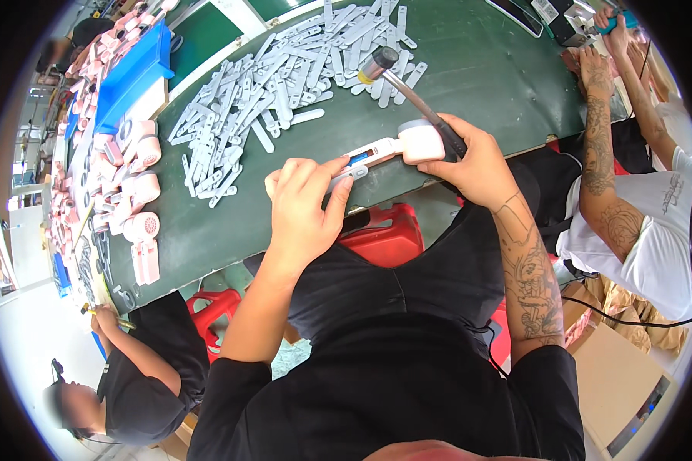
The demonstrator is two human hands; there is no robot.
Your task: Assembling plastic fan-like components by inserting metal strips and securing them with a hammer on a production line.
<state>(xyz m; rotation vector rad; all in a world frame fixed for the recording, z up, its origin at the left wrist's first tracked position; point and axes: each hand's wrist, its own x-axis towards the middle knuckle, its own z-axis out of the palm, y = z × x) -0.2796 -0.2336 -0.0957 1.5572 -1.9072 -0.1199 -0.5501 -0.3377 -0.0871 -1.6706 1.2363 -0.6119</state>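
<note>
My left hand (304, 203) is closed, pinching the end of a pale pink handheld appliance (421, 144) and a slim grey plastic strip (351, 176). The appliance has a rounded head and a long handle; a blue part shows in an opening in the handle. My right hand (477, 163) wraps round the appliance's head and also holds a small mallet (415, 100). The mallet's shaft slants up and left to a dark head with a yellowish face, above the green table (484, 77). The right palm is hidden.
A big heap of grey plastic strips (284, 77) lies beyond my hands. Left are several pink appliances (140, 188) and a blue tray (134, 77). A person (142, 376) works at far left; other people's arms (598, 146) are at right. A red stool (384, 234) is below the table edge.
</note>
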